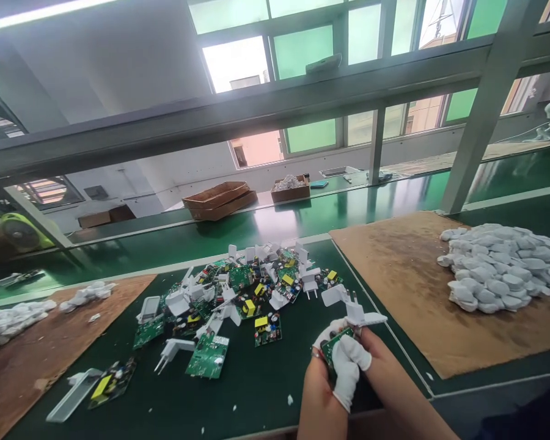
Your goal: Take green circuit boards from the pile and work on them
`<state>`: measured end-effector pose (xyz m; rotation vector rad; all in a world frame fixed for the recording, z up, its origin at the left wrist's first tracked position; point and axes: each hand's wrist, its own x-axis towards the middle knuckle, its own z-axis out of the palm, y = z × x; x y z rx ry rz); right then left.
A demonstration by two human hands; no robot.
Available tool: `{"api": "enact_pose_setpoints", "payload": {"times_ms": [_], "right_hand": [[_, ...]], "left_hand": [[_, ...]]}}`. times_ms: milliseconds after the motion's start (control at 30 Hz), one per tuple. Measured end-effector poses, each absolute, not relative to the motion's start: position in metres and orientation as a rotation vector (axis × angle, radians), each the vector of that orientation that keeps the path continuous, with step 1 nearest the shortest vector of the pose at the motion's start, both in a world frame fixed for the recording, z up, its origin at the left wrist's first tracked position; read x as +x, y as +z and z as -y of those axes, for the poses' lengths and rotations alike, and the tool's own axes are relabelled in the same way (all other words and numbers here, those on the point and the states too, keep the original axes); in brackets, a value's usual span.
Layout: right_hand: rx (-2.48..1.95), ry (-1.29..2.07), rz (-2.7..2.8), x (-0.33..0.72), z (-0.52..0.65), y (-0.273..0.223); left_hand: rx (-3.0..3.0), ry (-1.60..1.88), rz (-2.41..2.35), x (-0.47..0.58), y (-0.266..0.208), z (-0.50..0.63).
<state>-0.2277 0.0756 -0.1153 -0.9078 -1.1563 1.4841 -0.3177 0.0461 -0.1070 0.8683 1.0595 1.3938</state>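
**Both hands closed on 1 green board at the mat's near edge**

At far left a heap of white parts (7, 321) lies on a brown sheet (50, 354). Next, a clear tray (73, 397) sits on the dark green mat (256, 391), with a scatter of green circuit boards and white plug pieces (242, 293) spread behind it. Right of centre, the left hand (323, 379) and right hand (376, 360) (white cots on the fingertips) meet, gripping a small circuit board (337, 343); a white plug part (357, 313) seems to be touching its top, though the join is blurred. Farther right, a pile of white caps (499, 269) rests on cardboard (417, 287).
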Motion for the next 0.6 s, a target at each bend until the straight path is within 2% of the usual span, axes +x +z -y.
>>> {"api": "enact_pose_setpoints", "payload": {"times_ms": [300,433,600], "right_hand": [[-0.784,1.598,1.195,-0.2258,-0.0704,-0.1094],[-0.771,1.529,1.392,-0.228,-0.0704,-0.1097],[-0.851,1.441,1.392,-0.2305,-0.072,-0.1146]], "left_hand": [[0.557,1.426,-0.749,-0.3178,-0.1064,-0.0481],[0.515,1.456,-0.896,-0.3194,-0.1127,-0.0528],[0.408,1.463,-0.782,-0.3155,-0.1073,-0.0517]]}}
